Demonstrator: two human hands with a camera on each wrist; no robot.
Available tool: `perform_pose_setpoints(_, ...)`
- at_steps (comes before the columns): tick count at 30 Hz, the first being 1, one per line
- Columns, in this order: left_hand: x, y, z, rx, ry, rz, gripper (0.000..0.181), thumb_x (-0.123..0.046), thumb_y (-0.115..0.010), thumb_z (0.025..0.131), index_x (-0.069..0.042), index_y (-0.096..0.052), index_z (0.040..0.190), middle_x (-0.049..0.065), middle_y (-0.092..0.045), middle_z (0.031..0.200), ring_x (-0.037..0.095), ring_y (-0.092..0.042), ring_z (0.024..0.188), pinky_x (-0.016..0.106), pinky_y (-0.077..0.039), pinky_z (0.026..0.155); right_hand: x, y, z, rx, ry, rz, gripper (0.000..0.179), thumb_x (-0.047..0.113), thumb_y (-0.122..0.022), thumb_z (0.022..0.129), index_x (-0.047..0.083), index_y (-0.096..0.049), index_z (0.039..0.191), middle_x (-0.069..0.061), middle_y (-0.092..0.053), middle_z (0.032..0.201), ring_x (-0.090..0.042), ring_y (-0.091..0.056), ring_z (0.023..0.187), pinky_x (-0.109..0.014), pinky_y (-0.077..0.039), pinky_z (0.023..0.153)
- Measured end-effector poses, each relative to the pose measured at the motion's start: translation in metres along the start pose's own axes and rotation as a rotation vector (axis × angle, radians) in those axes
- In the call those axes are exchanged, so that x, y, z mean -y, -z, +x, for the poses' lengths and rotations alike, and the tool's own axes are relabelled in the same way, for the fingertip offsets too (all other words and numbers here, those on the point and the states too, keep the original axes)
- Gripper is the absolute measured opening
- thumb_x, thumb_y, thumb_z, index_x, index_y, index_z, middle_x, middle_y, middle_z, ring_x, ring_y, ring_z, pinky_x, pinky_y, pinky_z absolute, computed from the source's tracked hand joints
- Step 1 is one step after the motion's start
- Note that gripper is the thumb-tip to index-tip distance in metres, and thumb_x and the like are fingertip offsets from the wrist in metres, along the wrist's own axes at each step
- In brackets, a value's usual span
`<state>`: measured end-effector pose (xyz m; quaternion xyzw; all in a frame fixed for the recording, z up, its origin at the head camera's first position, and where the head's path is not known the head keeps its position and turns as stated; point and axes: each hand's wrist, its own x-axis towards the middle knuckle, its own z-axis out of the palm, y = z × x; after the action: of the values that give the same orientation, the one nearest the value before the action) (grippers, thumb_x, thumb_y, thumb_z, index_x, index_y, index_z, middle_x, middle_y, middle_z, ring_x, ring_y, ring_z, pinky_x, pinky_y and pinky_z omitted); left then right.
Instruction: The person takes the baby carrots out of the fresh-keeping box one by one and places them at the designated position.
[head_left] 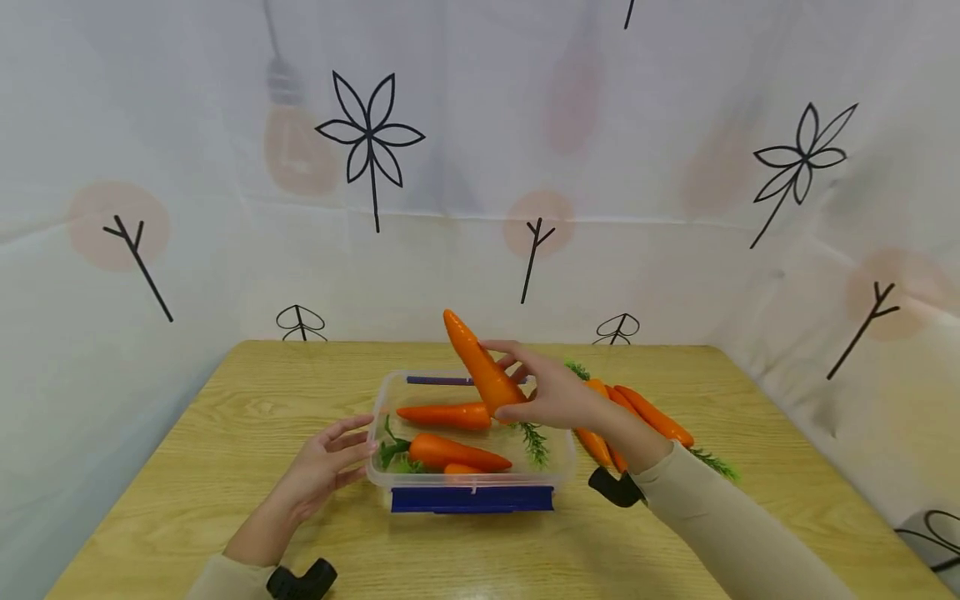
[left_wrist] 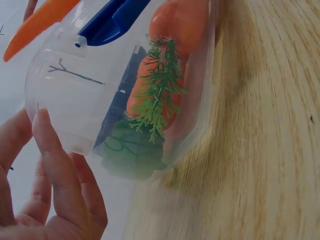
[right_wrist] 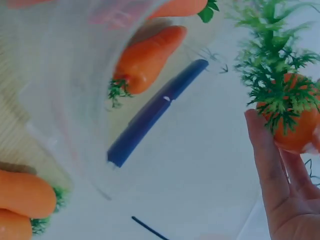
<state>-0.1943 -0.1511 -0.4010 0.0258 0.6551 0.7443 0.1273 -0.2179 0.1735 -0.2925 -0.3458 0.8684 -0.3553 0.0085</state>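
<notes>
My right hand (head_left: 558, 396) grips an orange carrot (head_left: 480, 362) above the back right of a clear plastic box. The carrot tilts, its tip up and to the left. Its feathery green top (right_wrist: 280, 85) shows in the right wrist view. My left hand (head_left: 322, 467) touches the left wall of the box (head_left: 566, 454) with nearly straight fingers (left_wrist: 57, 165). Inside the box, one carrot (head_left: 442, 415) lies at the back. Another carrot (head_left: 457, 452) lies in front, partly over a third carrot (head_left: 462, 469) that is mostly hidden.
Several carrots (head_left: 652, 414) with green tops lie on the wooden table (head_left: 247, 417) right of the box, partly behind my right forearm. A blue latch (head_left: 472, 500) hangs at the box's front, and another blue latch (head_left: 438, 381) is at its back. A patterned cloth (head_left: 465, 275) stands behind the table.
</notes>
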Motion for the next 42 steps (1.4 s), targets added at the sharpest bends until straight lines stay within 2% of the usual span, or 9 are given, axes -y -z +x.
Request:
perform_pose_setpoints(8,0.001,0.001,-0.001,-0.013,0.01,-0.002,0.056,-0.011,-0.065,0.088,-0.003,-0.041,0.138,0.02,-0.041,0.13,0.018,-0.057,0.097,0.028,-0.052,0.077,-0.006,0.006,-0.022,-0.135,-0.033,0.065,0.078,0.015,-0.076,0.079,0.027,-0.033,0.143,-0.012,-0.047,0.123,-0.023,-0.055,0.097,-0.031,-0.054,0.068)
perform_pose_setpoints(15,0.001,0.001,-0.002,-0.024,0.018,-0.003,0.057,-0.011,-0.067,0.086,-0.004,-0.042,0.136,0.021,-0.041,0.129,0.019,-0.057,0.096,0.027,-0.052,0.076,-0.013,0.013,-0.044,-0.213,-0.042,0.125,0.077,0.009,-0.076,0.079,0.025,-0.035,0.142,-0.013,-0.045,0.121,-0.03,-0.055,0.1,-0.03,-0.054,0.068)
perform_pose_setpoints(21,0.001,0.002,-0.001,-0.027,0.018,-0.004,0.056,-0.01,-0.067,0.087,-0.004,-0.042,0.136,0.02,-0.042,0.128,0.017,-0.057,0.094,0.027,-0.052,0.075,-0.027,0.019,-0.062,-0.293,0.004,0.068,0.075,0.006,-0.075,0.079,0.018,-0.037,0.142,-0.015,-0.048,0.119,-0.026,-0.057,0.093,-0.031,-0.054,0.067)
perform_pose_setpoints(27,-0.001,0.002,-0.001,-0.016,0.01,-0.005,0.056,-0.011,-0.065,0.088,-0.003,-0.041,0.138,0.018,-0.043,0.127,0.017,-0.058,0.094,0.026,-0.052,0.075,-0.034,0.026,-0.08,-0.348,-0.025,0.032,0.073,0.005,-0.075,0.078,0.016,-0.038,0.141,-0.014,-0.05,0.118,-0.022,-0.057,0.092,-0.031,-0.054,0.068)
perform_pose_setpoints(33,-0.002,0.001,-0.001,-0.02,0.016,-0.007,0.057,-0.01,-0.065,0.088,-0.003,-0.04,0.138,0.018,-0.043,0.127,0.016,-0.058,0.093,0.026,-0.052,0.075,-0.045,0.033,-0.098,-0.407,-0.078,-0.018,0.07,0.006,-0.075,0.079,0.015,-0.041,0.139,-0.014,-0.052,0.119,-0.013,-0.055,0.092,-0.027,-0.053,0.069)
perform_pose_setpoints(42,-0.003,-0.001,0.0,-0.021,0.016,-0.006,0.056,-0.011,-0.066,0.088,-0.003,-0.041,0.137,0.019,-0.044,0.128,0.016,-0.059,0.093,0.027,-0.052,0.075,-0.064,0.041,-0.123,-0.494,-0.114,-0.06,0.062,0.002,-0.073,0.079,0.005,-0.045,0.134,-0.016,-0.052,0.119,-0.002,-0.052,0.091,-0.02,-0.051,0.067)
